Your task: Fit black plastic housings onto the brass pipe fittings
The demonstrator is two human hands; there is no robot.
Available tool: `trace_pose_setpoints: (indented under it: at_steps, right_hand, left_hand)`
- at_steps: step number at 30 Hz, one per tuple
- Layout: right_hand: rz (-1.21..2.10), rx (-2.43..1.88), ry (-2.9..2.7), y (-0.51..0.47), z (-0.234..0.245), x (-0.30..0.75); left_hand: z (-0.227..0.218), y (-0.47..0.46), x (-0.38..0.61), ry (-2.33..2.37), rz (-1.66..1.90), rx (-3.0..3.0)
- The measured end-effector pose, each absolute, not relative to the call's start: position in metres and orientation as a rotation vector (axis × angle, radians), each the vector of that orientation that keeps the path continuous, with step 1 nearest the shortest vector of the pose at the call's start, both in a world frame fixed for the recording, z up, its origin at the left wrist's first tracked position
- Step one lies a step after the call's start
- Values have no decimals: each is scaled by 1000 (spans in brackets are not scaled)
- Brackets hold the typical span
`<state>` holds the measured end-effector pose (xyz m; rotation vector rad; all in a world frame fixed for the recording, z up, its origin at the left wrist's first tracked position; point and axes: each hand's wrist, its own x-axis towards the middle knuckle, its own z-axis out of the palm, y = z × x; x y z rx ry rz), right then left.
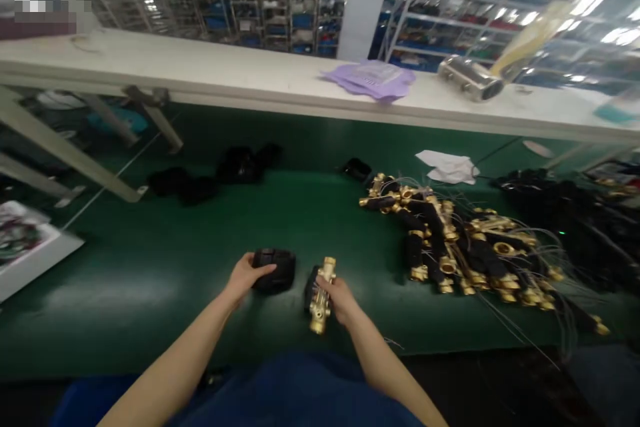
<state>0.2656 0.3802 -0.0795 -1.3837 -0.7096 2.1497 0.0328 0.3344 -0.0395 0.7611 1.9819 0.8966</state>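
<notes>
My left hand [244,279] is closed on a black moulded housing [277,271], with the thumb on top and the fingers hidden behind it. A short way to the right, my right hand [341,296] grips a brass valve body [321,310], tilted with its threaded ends pointing up and down. A black piece [311,288] sits against the left side of the brass; I cannot tell how it is joined. The two held things are apart, low over the green mat [200,247].
To the right lies a pile of brass fittings with black sleeves [443,233] and thin wires. Dark parts [240,165] rest at the back. A raised white shelf [225,67] crosses behind, bearing a purple packet [373,79] and a metal cylinder [470,78]. A white box [37,260] stands left.
</notes>
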Motion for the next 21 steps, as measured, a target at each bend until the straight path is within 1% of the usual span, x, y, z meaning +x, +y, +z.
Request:
trace_pose_setpoints:
  at_steps: [2, 4, 7, 9, 13, 17, 21]
  right_hand:
    - [2135, -1341, -614, 383, -75, 258]
    - [2100, -1328, -489, 385, -67, 249]
    - [2060, -1395, -345, 388, -56, 231]
    - [2053, -1469, -274, 389, -51, 219]
    - [2117, -1561, -247, 382, -51, 201]
    - [2249, -1587, -293, 368, -58, 187]
    - [2371, -1534, -373, 363, -59, 178]
  left_hand:
    - [-29, 324, 42, 1888, 1037, 742]
    - [-18, 313, 54, 1848, 1100, 734]
    - [-4, 291, 70, 1864, 1118, 822]
    - [0, 278, 79, 1965, 1065, 948]
    - [-4, 265, 94, 2146, 959, 1184]
    - [-13, 264, 92, 2207, 956, 1342]
    - [-27, 252, 80, 2233, 877, 1412]
